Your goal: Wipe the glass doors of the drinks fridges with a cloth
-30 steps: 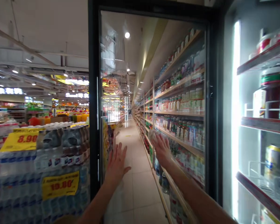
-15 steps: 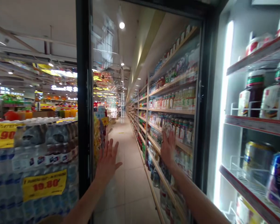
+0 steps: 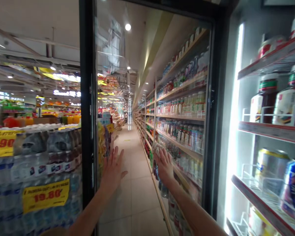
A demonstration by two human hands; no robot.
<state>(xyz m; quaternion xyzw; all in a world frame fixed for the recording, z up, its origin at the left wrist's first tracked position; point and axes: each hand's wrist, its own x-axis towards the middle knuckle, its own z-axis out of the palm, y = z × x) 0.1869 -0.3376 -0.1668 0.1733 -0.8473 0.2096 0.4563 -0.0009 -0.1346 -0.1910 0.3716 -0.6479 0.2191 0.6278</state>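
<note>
A glass cooler door [image 3: 87, 98] with a black frame stands swung open before me. Palm forward and fingers spread, my left hand [image 3: 112, 172] rests against the glass on the left, just inside the frame. Right of centre, my right hand [image 3: 165, 167] presses a crumpled, light-coloured cloth [image 3: 157, 149] to the pane. Most of the cloth lies under the fingers, and only its upper part shows. Shelves of bottles and the aisle appear in the glass behind both hands.
On the right is the lit cooler, where a shelf [image 3: 272, 130] carries dark bottles [image 3: 267, 95] and a lower one holds cans [image 3: 272, 167]. Stacked bottle packs [image 3: 61, 164] with yellow price signs [image 3: 46, 195] stand left of the door.
My right hand has slid left and down across the glass with the cloth. My left hand stays in nearly the same place.
</note>
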